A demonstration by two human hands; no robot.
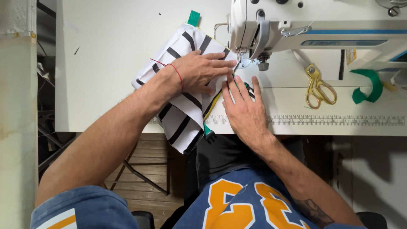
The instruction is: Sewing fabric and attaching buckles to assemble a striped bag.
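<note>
Basically both hands are flat on the work, nothing pinched. Left hand (199, 70) lies palm-down, fingers stretched out and close together, pressing the white fabric with black stripes (186, 108) onto the white table (106, 63); its fingertips point toward the presser foot (243, 63) of the white sewing machine (305, 25), just ahead of them. A red string (176, 72) circles the left wrist. Right hand (246, 108) lies beside and just below the left one, also open and flat, fingers slightly spread, tips on the fabric's edge close under the needle area; whether it traps anything under the palm, cannot tell. The fabric sits under and between both hands, its far corner at the foot, its near end hanging off the table edge below the left wrist. A yellow-green strip (214, 104) runs along the fabric's edge between the hands, ending in a green and black piece (207, 133) at the table edge. Right of the right hand, well apart: gold-handled scissors (318, 87), then a green curl of tape (369, 87). A printed ruler (330, 120) runs along the table edge beside the right wrist. Another green tab (193, 18) pokes out beyond the fabric's far edge.
</note>
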